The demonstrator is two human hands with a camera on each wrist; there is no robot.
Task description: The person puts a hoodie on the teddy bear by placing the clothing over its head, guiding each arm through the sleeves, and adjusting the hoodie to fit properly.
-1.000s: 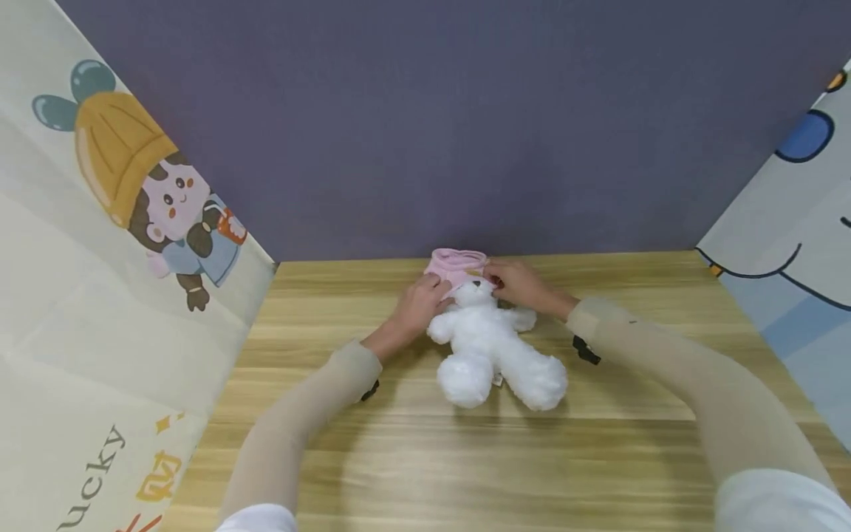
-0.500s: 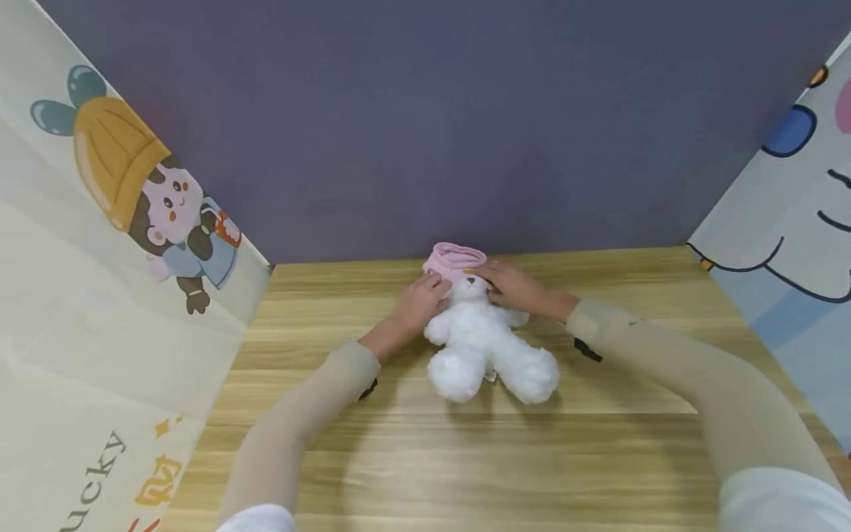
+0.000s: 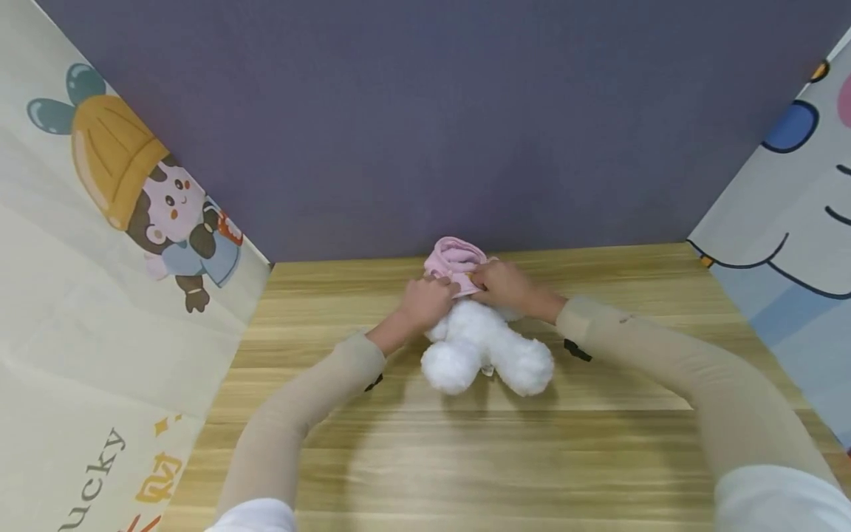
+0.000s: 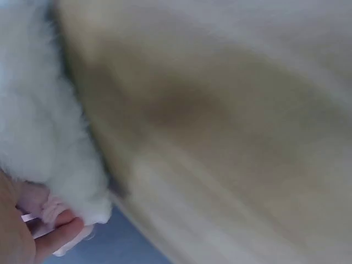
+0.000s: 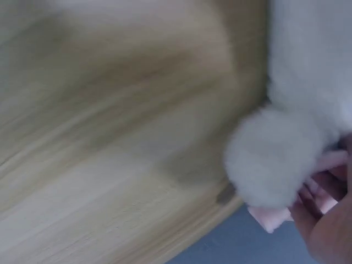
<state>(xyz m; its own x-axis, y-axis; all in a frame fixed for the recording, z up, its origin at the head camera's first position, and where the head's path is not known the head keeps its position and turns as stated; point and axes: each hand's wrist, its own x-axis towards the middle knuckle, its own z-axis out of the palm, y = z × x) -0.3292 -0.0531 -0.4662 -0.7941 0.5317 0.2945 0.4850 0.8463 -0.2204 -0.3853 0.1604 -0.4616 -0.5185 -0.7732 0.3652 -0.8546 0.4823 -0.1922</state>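
A white plush bear [image 3: 473, 327] lies on its back on the wooden table, legs toward me. A small pink knitted garment [image 3: 442, 260] with a yellow patch lies over its head, and the face is hidden. My left hand [image 3: 427, 301] pinches the garment's near edge on the left. Opposite it, my right hand [image 3: 508, 287] grips the same edge by the yellow patch. White fur [image 4: 41, 115] fills the left side of the left wrist view, above fingers holding pink cloth. A fluffy limb [image 5: 275, 159] partly covers the right fingers in the right wrist view.
Behind the wooden table [image 3: 518, 458] rises a dark blue-grey panel [image 3: 425, 125], close to the garment. Cartoon-printed sheets [image 3: 80, 318] border the table on the left and right.
Both hands have drawn the pink garment's edge down toward me over the bear's face, which showed before. The bear has shifted slightly left and away from me.
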